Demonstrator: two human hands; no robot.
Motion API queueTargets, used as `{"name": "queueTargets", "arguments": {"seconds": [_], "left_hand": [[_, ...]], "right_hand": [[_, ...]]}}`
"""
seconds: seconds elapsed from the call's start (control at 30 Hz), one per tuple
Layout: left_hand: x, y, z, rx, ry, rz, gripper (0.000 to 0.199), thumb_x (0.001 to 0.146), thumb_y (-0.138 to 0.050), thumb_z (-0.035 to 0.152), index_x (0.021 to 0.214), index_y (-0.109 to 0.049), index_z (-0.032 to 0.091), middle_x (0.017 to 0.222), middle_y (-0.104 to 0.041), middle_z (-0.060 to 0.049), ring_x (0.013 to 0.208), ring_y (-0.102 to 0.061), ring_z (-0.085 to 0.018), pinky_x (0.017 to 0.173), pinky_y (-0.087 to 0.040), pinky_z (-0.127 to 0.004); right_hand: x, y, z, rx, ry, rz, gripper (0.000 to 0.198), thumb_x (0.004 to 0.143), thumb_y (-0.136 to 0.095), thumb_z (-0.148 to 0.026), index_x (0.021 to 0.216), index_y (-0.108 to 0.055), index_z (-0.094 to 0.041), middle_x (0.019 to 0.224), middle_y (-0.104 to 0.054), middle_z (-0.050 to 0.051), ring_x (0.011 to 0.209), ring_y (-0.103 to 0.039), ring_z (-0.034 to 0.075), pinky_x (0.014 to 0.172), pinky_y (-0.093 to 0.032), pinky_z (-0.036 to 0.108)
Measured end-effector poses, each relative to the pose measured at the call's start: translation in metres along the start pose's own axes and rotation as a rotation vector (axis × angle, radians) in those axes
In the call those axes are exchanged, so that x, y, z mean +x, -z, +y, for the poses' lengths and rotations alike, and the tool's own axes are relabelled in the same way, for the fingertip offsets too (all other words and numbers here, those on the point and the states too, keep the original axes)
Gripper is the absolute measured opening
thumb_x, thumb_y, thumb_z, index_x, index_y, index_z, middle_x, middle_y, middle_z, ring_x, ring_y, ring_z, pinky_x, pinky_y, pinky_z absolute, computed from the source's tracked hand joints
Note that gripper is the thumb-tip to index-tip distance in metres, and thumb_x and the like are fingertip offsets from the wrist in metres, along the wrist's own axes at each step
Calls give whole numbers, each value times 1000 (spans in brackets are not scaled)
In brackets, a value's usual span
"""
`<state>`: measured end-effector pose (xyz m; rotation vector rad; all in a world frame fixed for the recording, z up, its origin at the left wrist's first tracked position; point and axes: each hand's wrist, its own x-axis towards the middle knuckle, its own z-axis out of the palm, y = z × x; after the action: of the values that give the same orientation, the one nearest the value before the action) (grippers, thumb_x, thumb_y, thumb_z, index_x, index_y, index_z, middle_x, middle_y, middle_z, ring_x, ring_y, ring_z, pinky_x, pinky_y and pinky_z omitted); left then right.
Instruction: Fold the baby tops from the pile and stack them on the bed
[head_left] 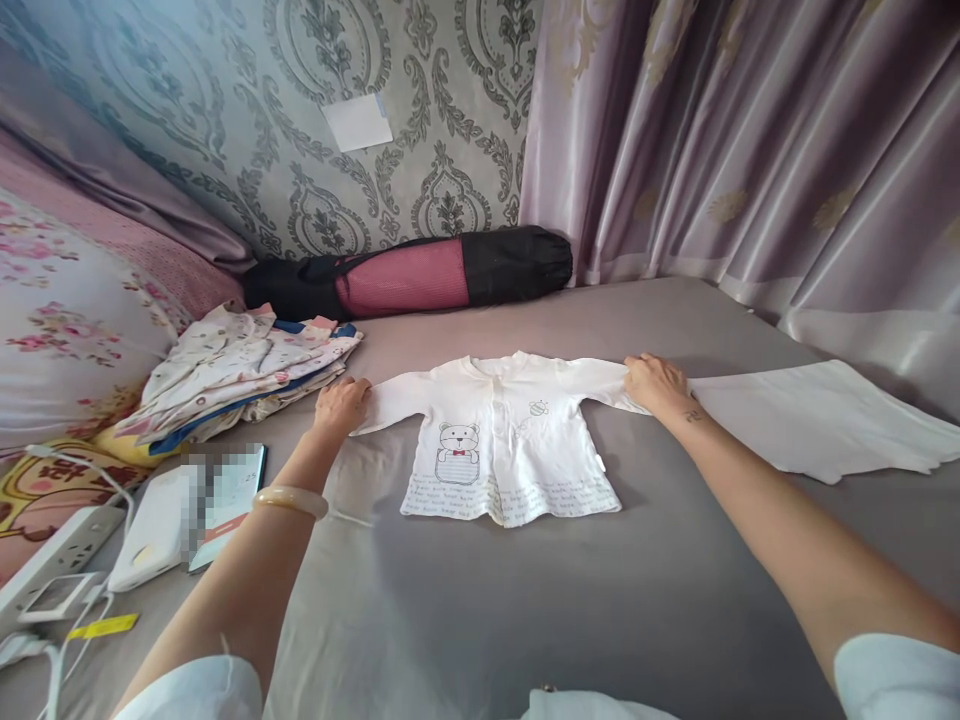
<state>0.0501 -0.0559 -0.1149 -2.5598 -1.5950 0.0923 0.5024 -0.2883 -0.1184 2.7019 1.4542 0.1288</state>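
A small white baby shirt (495, 430) lies spread on the grey bed sheet, its front facing up with a printed bear and a small bee. My left hand (342, 406) is closed on the end of the sleeve on the left. On the other side, my right hand (655, 382) grips the opposite sleeve's cuff. Both sleeves are stretched outward, and the hem lies toward me. Just beyond my right hand is another white garment (810, 415), laid flat; my right wrist hides part of its near end.
A stack of folded clothes (247, 365) sits at the left beside a floral pillow (67, 300). Nearer are a power strip (56, 560), a white router-like box (154, 525), a phone (232, 505) and cables. A black and pink rolled bag (409, 275) lies against the wall.
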Motion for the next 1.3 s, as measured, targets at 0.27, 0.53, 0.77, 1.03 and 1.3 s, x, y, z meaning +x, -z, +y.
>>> {"name": "queueTargets", "arguments": {"seconds": [0.27,0.53,0.77,1.03,1.3], "left_hand": [[-5,-7,-5,-55,42,-12,40,94,-33,29,115,-66,19,117,-67,-17,108,-62,-31,90,-45,-44],[-3,5,51,-199,-41,259,36,97,-37,27,121,-61,17,122,-62,-18,117,-57,-32,99,-42,-51],[4,-21,162,-396,-445,150,47,99,-35,36,133,-52,9,140,-54,-23,135,-47,-31,112,-37,-46],[16,-33,174,-351,-265,94,63,100,-28,48,148,-37,9,157,-32,-24,147,-26,-35,118,-24,-54],[-18,-25,158,-337,-408,166,56,101,-31,40,143,-37,3,153,-33,-28,143,-35,-35,114,-32,-48]], "right_hand": [[6,-11,3,4,-58,19,41,91,-35,-8,114,-69,-12,113,-65,22,109,-60,28,93,-41,39],[-10,16,-68,99,89,142,41,90,-37,-8,121,-63,-7,124,-60,24,121,-51,34,104,-34,47],[-14,-13,-163,341,355,0,58,101,-26,-42,150,-37,-13,160,-30,16,147,-23,33,118,-19,49],[1,-25,-160,360,328,-2,63,101,-22,-51,154,-32,-17,164,-22,12,150,-16,34,119,-10,57],[-20,-7,-136,623,435,-169,54,99,-34,-35,151,-37,-20,163,-25,9,151,-17,23,122,-12,46]]}}
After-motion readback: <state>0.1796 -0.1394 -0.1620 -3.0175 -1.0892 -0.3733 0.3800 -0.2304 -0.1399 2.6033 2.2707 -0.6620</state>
